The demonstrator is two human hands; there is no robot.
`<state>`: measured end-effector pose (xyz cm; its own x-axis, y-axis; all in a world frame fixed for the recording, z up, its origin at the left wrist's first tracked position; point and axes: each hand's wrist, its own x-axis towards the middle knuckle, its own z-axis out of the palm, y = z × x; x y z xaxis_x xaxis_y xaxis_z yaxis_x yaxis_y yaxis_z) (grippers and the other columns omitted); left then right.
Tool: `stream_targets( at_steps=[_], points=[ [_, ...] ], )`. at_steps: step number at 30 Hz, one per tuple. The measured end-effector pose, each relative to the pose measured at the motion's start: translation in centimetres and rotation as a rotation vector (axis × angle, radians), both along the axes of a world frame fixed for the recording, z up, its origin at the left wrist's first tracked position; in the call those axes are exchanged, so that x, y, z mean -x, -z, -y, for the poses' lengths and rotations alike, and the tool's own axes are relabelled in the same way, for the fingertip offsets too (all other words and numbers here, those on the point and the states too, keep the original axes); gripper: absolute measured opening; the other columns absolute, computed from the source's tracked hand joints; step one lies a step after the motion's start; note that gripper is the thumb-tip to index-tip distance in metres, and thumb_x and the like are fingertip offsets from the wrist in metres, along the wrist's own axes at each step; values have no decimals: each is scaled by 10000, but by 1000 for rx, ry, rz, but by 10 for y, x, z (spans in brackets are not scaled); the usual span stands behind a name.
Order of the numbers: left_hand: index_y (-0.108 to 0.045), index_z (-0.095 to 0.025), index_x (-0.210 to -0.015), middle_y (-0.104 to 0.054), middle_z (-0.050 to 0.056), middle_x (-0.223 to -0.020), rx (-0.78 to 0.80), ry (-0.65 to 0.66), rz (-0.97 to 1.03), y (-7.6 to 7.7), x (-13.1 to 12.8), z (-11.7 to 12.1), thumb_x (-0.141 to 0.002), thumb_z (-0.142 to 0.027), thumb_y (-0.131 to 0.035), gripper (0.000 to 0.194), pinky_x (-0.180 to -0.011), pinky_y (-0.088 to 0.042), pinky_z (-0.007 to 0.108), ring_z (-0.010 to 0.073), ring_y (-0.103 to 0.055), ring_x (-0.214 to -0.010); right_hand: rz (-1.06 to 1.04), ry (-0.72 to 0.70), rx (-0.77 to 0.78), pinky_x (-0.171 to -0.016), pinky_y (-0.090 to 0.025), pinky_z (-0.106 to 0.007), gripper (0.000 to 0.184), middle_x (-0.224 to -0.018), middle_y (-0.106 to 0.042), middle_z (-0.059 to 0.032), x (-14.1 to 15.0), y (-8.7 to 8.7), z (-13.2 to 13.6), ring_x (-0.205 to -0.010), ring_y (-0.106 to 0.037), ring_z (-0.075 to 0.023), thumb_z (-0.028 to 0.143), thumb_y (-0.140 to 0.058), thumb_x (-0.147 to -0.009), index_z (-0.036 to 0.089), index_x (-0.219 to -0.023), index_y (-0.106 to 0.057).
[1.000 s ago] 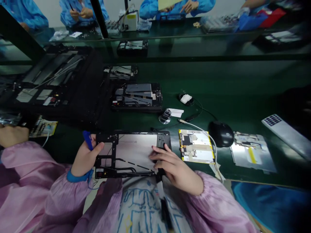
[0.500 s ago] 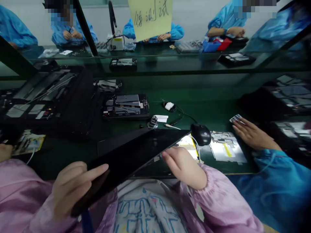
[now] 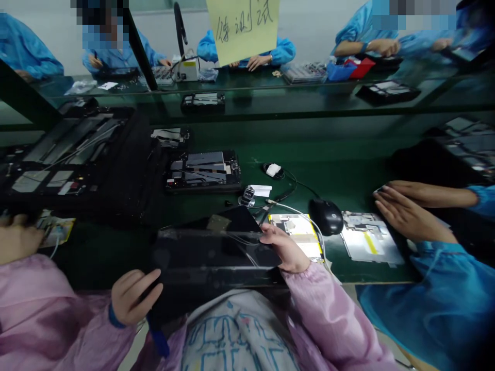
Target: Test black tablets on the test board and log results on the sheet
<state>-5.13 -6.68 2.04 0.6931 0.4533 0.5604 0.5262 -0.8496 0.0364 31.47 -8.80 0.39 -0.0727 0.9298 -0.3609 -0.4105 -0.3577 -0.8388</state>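
Observation:
I hold a black tablet panel [image 3: 212,255] upright on its long edge at the near edge of the green bench, its dark glass face toward me. My left hand [image 3: 133,296] grips its lower left corner, with a blue tool [image 3: 158,340] sticking out below the hand. My right hand [image 3: 284,247] is closed on the panel's upper right edge. Thin wires show along the panel's top.
A yellow-edged circuit module [image 3: 299,234] with a white cable, a black mouse [image 3: 327,216] and a silver plate [image 3: 371,242] lie to the right. A co-worker's hands [image 3: 406,216] in blue sleeves rest at right. Opened tablets [image 3: 203,170] and black trays [image 3: 73,159] fill the back left.
The tablet frame lay flat with its inside up; I lifted and flipped it, and it now stands on edge. A co-worker's hands came in at the right.

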Motion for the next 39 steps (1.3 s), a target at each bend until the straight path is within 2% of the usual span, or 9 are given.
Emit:
stream_targets(
  at_steps=[4,11,15,18,22,27,31,33,39],
  points=[
    [-637,-216,-980,-723,97,-904,-138,30,-75,17,10,-9,-861,-53,-453,273,-640,-508,294,177,-630,-694,86,-4,-76,-775,-522,-363,389,-936,-705,-47,7,6,-6,-868,-665,-233,427,-698,-643,218,-967,-645],
    [-663,-233,-964,-712,50,-949,11,-60,-118,28,12,-6,-877,-191,-532,163,-615,-506,209,120,-653,-646,800,126,-271,-895,-481,-407,356,-1055,-656,-90,-1,28,-15,-982,-606,-240,368,-653,-716,192,-1025,-669],
    [-613,-222,-1156,-683,93,-1077,403,-157,-56,26,21,-8,-841,-423,-582,376,-603,-539,255,125,-616,-583,724,110,-162,-775,-513,-349,486,-1032,-681,-77,3,37,-11,-800,-615,-179,338,-634,-732,176,-1189,-607],
    [-482,-231,-1340,-642,123,-1191,632,-377,67,20,15,-13,-801,-432,-605,588,-614,-569,319,183,-656,-690,642,98,-82,-629,-493,-299,572,-969,-679,-59,9,39,-2,-619,-538,-121,351,-682,-683,161,-1214,-584],
    [-553,-220,-1264,-621,107,-1180,701,-474,58,14,-9,-21,-792,-435,-629,524,-725,-588,315,264,-653,-1025,601,156,-58,-546,-469,-282,555,-920,-662,-47,16,41,24,-554,-491,-102,347,-716,-656,165,-1164,-585],
    [-625,-196,-1157,-659,97,-1088,608,-413,-125,-3,-37,-47,-807,-495,-596,461,-780,-574,349,272,-672,-956,631,361,-91,-510,-477,-277,500,-903,-612,-50,25,49,54,-571,-499,-115,327,-682,-715,196,-1178,-544],
    [-664,-177,-1094,-667,105,-1104,486,-330,-124,-35,-89,-71,-858,-389,-515,350,-878,-536,378,275,-652,-1006,542,403,-104,-534,-497,-280,547,-935,-585,-53,39,51,58,-586,-515,-113,304,-638,-735,204,-1251,-490],
    [-671,-182,-1094,-679,84,-1100,645,-129,-163,-46,-132,-76,-868,-311,-478,324,-917,-519,339,232,-652,-1010,485,359,-95,-527,-493,-274,572,-948,-584,-52,42,48,56,-572,-517,-104,304,-624,-733,200,-1274,-472],
    [-642,-144,-1125,-673,106,-1188,1117,169,-359,-22,-260,-74,-864,-242,-478,323,-974,-463,332,214,-622,-1087,564,361,-108,-561,-513,-294,466,-914,-611,-48,8,30,55,-603,-566,-126,350,-595,-812,193,-1244,-515]
  ],
)
